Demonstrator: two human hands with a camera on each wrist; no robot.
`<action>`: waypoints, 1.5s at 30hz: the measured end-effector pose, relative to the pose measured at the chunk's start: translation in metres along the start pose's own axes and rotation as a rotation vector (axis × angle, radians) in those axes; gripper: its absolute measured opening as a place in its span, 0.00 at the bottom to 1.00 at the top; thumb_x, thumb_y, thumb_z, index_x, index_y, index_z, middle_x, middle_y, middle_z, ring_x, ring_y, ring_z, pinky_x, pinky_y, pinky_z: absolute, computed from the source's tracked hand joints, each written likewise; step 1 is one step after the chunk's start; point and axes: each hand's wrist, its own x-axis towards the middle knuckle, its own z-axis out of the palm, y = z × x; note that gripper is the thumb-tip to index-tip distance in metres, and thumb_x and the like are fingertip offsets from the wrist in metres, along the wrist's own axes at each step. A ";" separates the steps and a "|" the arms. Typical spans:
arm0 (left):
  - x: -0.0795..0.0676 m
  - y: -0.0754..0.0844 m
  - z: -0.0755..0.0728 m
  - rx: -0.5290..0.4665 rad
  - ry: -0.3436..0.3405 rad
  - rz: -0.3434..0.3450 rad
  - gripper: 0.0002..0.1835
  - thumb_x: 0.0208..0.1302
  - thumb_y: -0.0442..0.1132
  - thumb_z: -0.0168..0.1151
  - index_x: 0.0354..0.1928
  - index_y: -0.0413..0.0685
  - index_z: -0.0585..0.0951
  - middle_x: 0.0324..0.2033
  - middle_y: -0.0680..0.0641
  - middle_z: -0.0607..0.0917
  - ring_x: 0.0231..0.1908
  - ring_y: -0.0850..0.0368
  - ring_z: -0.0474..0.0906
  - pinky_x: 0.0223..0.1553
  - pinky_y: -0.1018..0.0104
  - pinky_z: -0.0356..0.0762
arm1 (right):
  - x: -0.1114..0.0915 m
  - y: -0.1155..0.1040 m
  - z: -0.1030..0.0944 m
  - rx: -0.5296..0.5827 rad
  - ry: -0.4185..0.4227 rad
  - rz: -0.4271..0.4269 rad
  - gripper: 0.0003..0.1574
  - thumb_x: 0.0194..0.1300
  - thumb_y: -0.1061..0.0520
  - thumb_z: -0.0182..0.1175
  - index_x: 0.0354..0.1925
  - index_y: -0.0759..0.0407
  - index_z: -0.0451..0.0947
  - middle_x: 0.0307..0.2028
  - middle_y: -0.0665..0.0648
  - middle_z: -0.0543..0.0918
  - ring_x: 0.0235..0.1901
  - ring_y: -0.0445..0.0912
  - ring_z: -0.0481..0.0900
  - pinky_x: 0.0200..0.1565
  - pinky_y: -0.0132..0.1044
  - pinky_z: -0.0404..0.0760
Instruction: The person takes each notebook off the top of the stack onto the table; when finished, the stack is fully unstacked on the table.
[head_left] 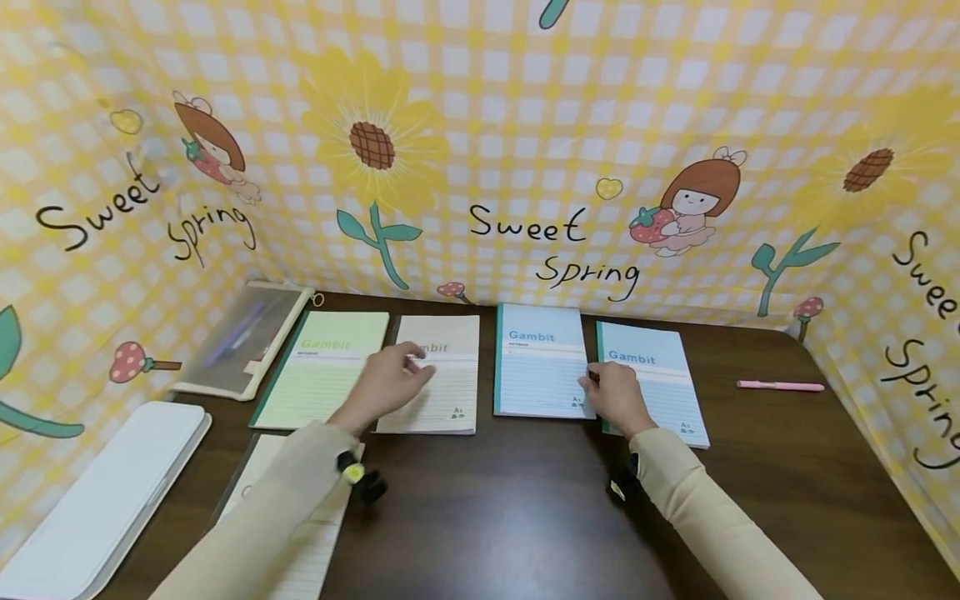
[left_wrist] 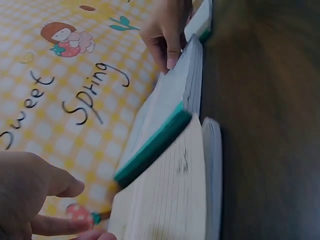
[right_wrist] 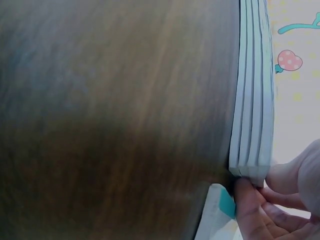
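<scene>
Two blue "Gambit" notebook piles lie side by side at the back of the table, a left one [head_left: 536, 387] and a right one [head_left: 637, 337]. My right hand [head_left: 618, 396] pinches the right edge of the left blue pile, thumb on top and fingers low at its side; the right wrist view shows several layers in this pile [right_wrist: 252, 100]. My left hand [head_left: 386, 383] hovers over a cream notebook [head_left: 431, 412], fingers loosely bent and holding nothing. Left of that lies a green notebook [head_left: 322, 387]. Part of the cream cover is hidden behind my left hand.
A mesh zip pouch [head_left: 240, 342] with pens inside lies at the back left. In front of it is a white case [head_left: 105, 500]. A lined notebook [head_left: 307, 550] lies under my left forearm. Far right lies a pink pen [head_left: 780, 386]. Checked cloth [head_left: 465, 100] walls surround the table.
</scene>
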 end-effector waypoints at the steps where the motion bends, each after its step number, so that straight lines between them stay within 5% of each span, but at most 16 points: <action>1: 0.010 0.005 0.007 -0.021 -0.032 -0.022 0.21 0.65 0.45 0.60 0.53 0.35 0.78 0.38 0.39 0.87 0.34 0.50 0.83 0.35 0.58 0.80 | 0.000 0.000 0.000 0.003 -0.004 0.001 0.13 0.70 0.60 0.55 0.44 0.69 0.82 0.13 0.56 0.72 0.14 0.43 0.61 0.30 0.38 0.68; 6: 0.047 0.028 0.045 -0.117 -0.128 -0.083 0.26 0.66 0.47 0.60 0.56 0.33 0.76 0.35 0.41 0.87 0.29 0.55 0.83 0.35 0.62 0.81 | 0.001 0.001 0.001 0.011 0.001 -0.014 0.12 0.70 0.61 0.55 0.31 0.64 0.80 0.11 0.51 0.59 0.14 0.43 0.57 0.29 0.37 0.66; 10: 0.057 0.045 0.073 -0.112 -0.164 -0.045 0.17 0.66 0.44 0.61 0.33 0.34 0.79 0.16 0.49 0.76 0.16 0.60 0.69 0.21 0.68 0.70 | 0.001 0.002 0.002 0.014 0.002 -0.012 0.15 0.70 0.60 0.55 0.25 0.61 0.76 0.11 0.50 0.57 0.14 0.43 0.56 0.29 0.36 0.65; 13: 0.057 0.054 0.088 -0.043 -0.152 0.001 0.22 0.66 0.42 0.61 0.15 0.44 0.69 0.12 0.52 0.65 0.17 0.58 0.63 0.21 0.68 0.63 | 0.001 0.002 0.001 0.019 0.002 -0.013 0.14 0.70 0.60 0.55 0.27 0.62 0.77 0.11 0.50 0.58 0.14 0.43 0.57 0.28 0.36 0.65; 17: 0.055 0.059 0.097 -0.003 -0.066 0.033 0.26 0.65 0.40 0.62 0.11 0.49 0.62 0.13 0.51 0.64 0.25 0.54 0.66 0.30 0.64 0.64 | 0.000 0.004 0.000 0.018 0.012 -0.014 0.15 0.71 0.60 0.55 0.26 0.64 0.76 0.11 0.51 0.59 0.14 0.43 0.57 0.27 0.35 0.64; 23: 0.051 0.060 0.098 -0.041 -0.014 0.012 0.25 0.64 0.39 0.61 0.11 0.49 0.63 0.18 0.49 0.69 0.29 0.53 0.67 0.34 0.63 0.63 | -0.001 0.004 0.000 0.053 -0.009 0.030 0.14 0.71 0.60 0.55 0.47 0.66 0.81 0.13 0.53 0.67 0.14 0.43 0.59 0.26 0.36 0.65; 26: 0.050 0.061 0.097 -0.071 0.005 0.008 0.24 0.64 0.38 0.61 0.11 0.46 0.66 0.19 0.48 0.69 0.27 0.54 0.65 0.32 0.65 0.62 | -0.001 0.003 0.000 0.050 -0.016 0.031 0.12 0.71 0.60 0.54 0.43 0.65 0.82 0.13 0.53 0.67 0.14 0.43 0.59 0.26 0.35 0.65; 28: 0.050 0.062 0.096 -0.125 0.014 -0.004 0.19 0.65 0.38 0.60 0.15 0.41 0.72 0.18 0.47 0.70 0.23 0.55 0.65 0.28 0.66 0.62 | -0.001 0.003 0.000 0.048 -0.015 0.026 0.11 0.71 0.60 0.54 0.36 0.63 0.81 0.13 0.53 0.65 0.14 0.44 0.58 0.26 0.35 0.64; 31: 0.052 0.064 0.093 -0.291 -0.022 -0.084 0.11 0.66 0.37 0.59 0.36 0.31 0.81 0.22 0.44 0.76 0.20 0.57 0.66 0.24 0.69 0.65 | -0.001 0.004 0.000 0.042 -0.006 0.015 0.12 0.71 0.60 0.54 0.30 0.61 0.79 0.13 0.53 0.65 0.14 0.44 0.59 0.24 0.35 0.63; 35: 0.059 0.064 0.093 -0.571 -0.138 -0.266 0.24 0.67 0.35 0.55 0.62 0.32 0.70 0.39 0.39 0.80 0.26 0.57 0.74 0.26 0.68 0.75 | -0.001 0.006 0.002 0.055 -0.002 0.011 0.11 0.71 0.59 0.54 0.40 0.64 0.82 0.14 0.53 0.69 0.15 0.43 0.61 0.24 0.35 0.64; 39: 0.063 0.061 0.094 -0.699 -0.195 -0.361 0.26 0.67 0.33 0.53 0.66 0.37 0.66 0.46 0.37 0.77 0.29 0.53 0.76 0.25 0.65 0.78 | -0.001 0.009 0.004 0.076 -0.011 0.018 0.19 0.71 0.58 0.55 0.54 0.67 0.79 0.18 0.56 0.75 0.17 0.44 0.65 0.27 0.36 0.67; 45: 0.063 0.061 0.091 -0.730 -0.202 -0.353 0.26 0.68 0.31 0.54 0.66 0.39 0.63 0.41 0.39 0.75 0.28 0.54 0.76 0.25 0.65 0.79 | -0.003 0.014 0.002 0.106 0.006 0.038 0.24 0.69 0.56 0.58 0.59 0.68 0.75 0.37 0.61 0.85 0.30 0.47 0.79 0.31 0.38 0.77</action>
